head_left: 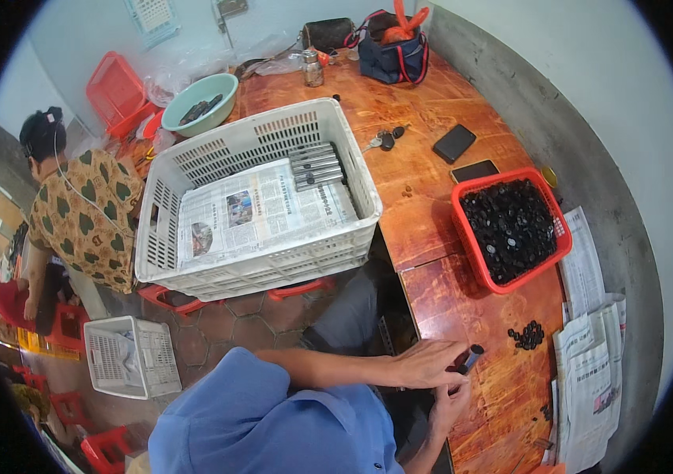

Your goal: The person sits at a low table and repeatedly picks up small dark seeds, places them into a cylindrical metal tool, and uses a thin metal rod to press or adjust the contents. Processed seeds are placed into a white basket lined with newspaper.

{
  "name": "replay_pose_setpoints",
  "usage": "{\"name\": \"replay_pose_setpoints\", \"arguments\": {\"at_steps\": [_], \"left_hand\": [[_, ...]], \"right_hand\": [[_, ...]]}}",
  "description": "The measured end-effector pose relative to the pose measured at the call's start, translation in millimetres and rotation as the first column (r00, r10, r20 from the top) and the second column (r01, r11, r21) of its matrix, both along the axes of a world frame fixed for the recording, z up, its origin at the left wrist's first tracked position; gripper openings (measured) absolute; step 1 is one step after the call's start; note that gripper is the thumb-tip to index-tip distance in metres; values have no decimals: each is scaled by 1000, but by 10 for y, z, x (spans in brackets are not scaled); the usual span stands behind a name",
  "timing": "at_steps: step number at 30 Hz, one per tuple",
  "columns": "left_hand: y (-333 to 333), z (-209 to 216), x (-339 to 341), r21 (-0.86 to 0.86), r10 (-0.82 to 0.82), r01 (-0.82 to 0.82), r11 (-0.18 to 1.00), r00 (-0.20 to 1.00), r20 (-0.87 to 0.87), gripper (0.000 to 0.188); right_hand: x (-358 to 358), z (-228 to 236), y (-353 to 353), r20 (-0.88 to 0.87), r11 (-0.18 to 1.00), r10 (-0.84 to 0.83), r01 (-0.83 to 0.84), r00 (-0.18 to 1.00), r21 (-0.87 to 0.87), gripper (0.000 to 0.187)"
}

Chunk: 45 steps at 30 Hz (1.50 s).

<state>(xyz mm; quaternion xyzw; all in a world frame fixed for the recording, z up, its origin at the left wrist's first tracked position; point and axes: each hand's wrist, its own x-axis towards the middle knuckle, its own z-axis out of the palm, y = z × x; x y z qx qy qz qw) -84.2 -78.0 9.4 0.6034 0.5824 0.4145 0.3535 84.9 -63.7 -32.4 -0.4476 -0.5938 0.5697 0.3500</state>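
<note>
Both of my hands meet over the table's near edge, around a short grey tube with a black end (472, 355). My left hand (429, 363) reaches in from the left, its fingers bent and closed around the tube. From below, my right hand (450, 404) pinches at the tube's lower part; the fingers partly cover it, so its full length is hidden. To the right of my hands lies a small pile of black caps (527, 336) on the wooden table (439, 296). Beyond that stands a red plastic basket (474, 257) full of similar small black parts.
A white crate (273, 268) holds newspaper (257, 207) and several silver tubes (316, 166). Farther back are a green basin (222, 107), a dark bag (393, 59), keys (386, 140) and a phone (455, 144). Newspapers (589, 371) lie right; a person (84, 205) stands left.
</note>
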Motion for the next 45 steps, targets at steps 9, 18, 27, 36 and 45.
{"name": "replay_pose_setpoints", "arguments": {"at_steps": [9, 18, 27, 36, 45], "left_hand": [[-154, -57, -302, -106, 65, -54, 993, 993, 99, 41], [-194, -142, -330, -43, -21, 32, 999, 971, 237, 34], [-289, -124, -371, -117, 26, -20, 993, 998, 55, 34], [-415, -37, -603, 548, 161, 75, 833, 915, -369, 35], [-519, -62, -620, -10, -455, 487, 874, 810, -370, 35]], "right_hand": [[-397, 123, -4, 341, 700, -257, -69, 904, 711, 20], [-311, 175, -8, 571, 825, -144, -220, 808, 520, 37], [-190, 164, -43, 673, 823, -88, -327, 734, 464, 51], [-197, 400, -24, 288, 934, 356, -349, 889, -75, 37], [-169, 742, -40, 497, 809, 569, -555, 655, -195, 42]]}}
